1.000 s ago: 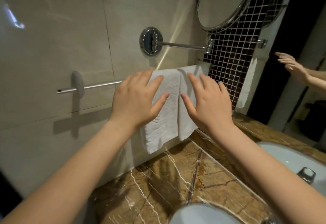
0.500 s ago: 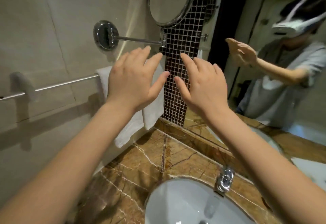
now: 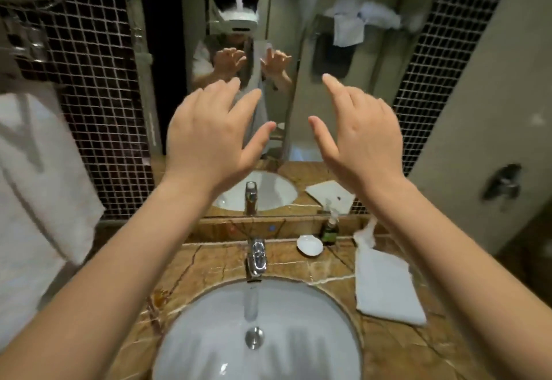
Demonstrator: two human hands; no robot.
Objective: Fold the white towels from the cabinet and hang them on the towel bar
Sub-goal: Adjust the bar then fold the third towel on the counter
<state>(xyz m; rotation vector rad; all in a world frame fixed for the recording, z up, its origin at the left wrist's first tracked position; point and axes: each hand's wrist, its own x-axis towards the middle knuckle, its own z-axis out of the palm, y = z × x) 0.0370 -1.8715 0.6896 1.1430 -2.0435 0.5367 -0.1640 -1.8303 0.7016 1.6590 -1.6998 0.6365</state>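
Two white towels (image 3: 38, 176) hang folded at the far left edge; the towel bar itself is out of frame. Another folded white towel (image 3: 385, 287) lies flat on the marble counter (image 3: 209, 266) to the right of the sink. My left hand (image 3: 209, 137) and my right hand (image 3: 358, 137) are raised in the air above the sink, in front of the mirror, fingers spread and straight. Neither hand holds or touches anything.
A white sink (image 3: 257, 337) with a chrome faucet (image 3: 255, 257) sits below my arms. A white soap dish (image 3: 309, 244) and a dark pump bottle (image 3: 330, 225) stand behind it. The wall mirror (image 3: 239, 59) reflects a person. Dark mosaic tiles (image 3: 101, 80) flank the mirror.
The view has swung right from the hung towels to the sink and mirror. Both hands left the towels and now hover, spread apart, over the sink.
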